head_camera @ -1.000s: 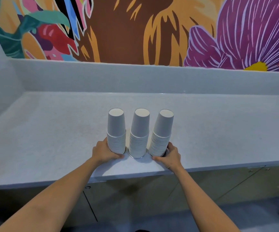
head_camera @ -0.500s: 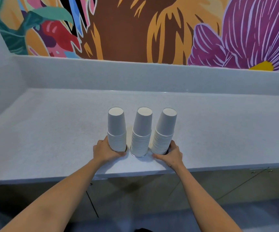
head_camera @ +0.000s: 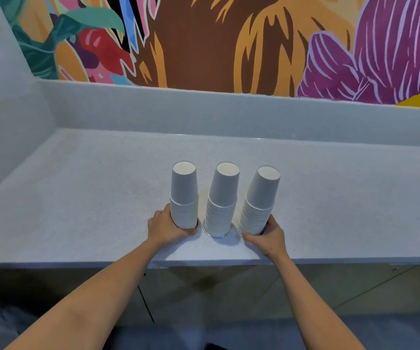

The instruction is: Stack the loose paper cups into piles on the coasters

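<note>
Gripping left: left hand is closing on the nine o'clock cup pile.
Gripping right: right hand is clasping the three o'clock cup pile.
Standing free: middle pile on the worktop.

Your three cup stacks read as matt white paper, with ribbed bands of rolled rims. Coaster under the middle one shows a thin shiny metallic rim. Countertop is speckled pale grey stone-look, smooth with a low sheen. Mural wall is flat matt paint.
</note>
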### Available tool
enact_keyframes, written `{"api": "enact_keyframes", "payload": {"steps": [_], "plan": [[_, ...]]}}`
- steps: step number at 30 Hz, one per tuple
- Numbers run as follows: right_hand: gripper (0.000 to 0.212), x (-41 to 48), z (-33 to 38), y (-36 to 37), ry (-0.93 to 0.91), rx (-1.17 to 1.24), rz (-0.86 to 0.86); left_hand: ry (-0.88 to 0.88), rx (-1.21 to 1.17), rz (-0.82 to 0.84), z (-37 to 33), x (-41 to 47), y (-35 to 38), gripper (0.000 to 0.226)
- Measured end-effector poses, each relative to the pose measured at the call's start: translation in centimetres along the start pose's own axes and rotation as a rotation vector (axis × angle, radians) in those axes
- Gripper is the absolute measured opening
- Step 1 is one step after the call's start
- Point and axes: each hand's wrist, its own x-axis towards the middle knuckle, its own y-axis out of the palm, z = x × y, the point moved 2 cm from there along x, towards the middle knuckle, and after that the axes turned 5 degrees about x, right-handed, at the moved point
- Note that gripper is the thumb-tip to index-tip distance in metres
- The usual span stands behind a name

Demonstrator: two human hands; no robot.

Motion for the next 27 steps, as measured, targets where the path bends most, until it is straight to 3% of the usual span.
{"api": "enact_keyframes", "payload": {"steps": [25,27], "plan": [[0.077,0.4,0.8,0.6,-0.048,-0.023,0.055,-0.064,-0.077,0.039,-1.7,-1.9,-1.5,0.066],[0.078,0.5,1.0,0.5,-0.041,-0.007,0.072,-0.075,-0.115,0.067,-1.8,-1.7,-1.6,0.074]]}}
